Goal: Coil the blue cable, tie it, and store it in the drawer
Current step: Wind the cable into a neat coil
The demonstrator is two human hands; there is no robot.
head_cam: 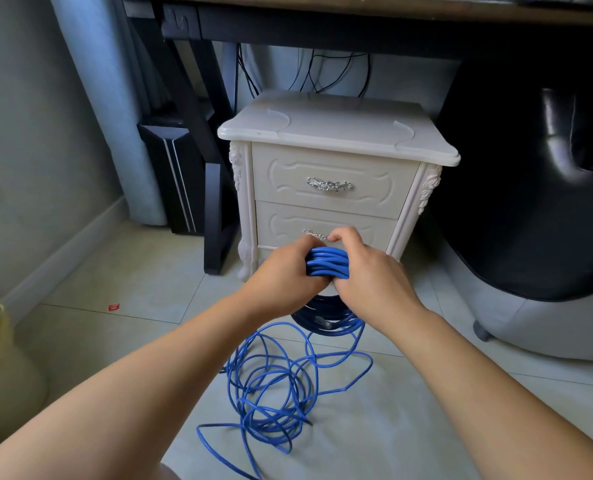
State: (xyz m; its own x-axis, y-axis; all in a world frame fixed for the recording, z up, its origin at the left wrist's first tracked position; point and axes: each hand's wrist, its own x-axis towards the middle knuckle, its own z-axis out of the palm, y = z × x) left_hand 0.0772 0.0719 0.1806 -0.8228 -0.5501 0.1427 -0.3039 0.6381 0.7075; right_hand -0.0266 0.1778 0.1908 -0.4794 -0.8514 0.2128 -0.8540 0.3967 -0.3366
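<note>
Both hands, left (281, 275) and right (371, 271), are closed around the cable's (327, 263) coiled part before the cabinet (326, 174). Loose loops lie on the floor (115, 341) below; both drawers are closed.

My hands cover part of the lower drawer's handle (317, 234), and the blue cable (271, 393) runs off the bottom edge of view.

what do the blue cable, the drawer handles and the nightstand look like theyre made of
Blue cable: smooth plastic or rubber jacket, slight sheen, bends in loose loops.
Drawer handles: probably polished metal; silvery, ornate, bright glints.
Nightstand: likely painted wood or moulded board; cream semi-gloss surface, carved trim.
</note>
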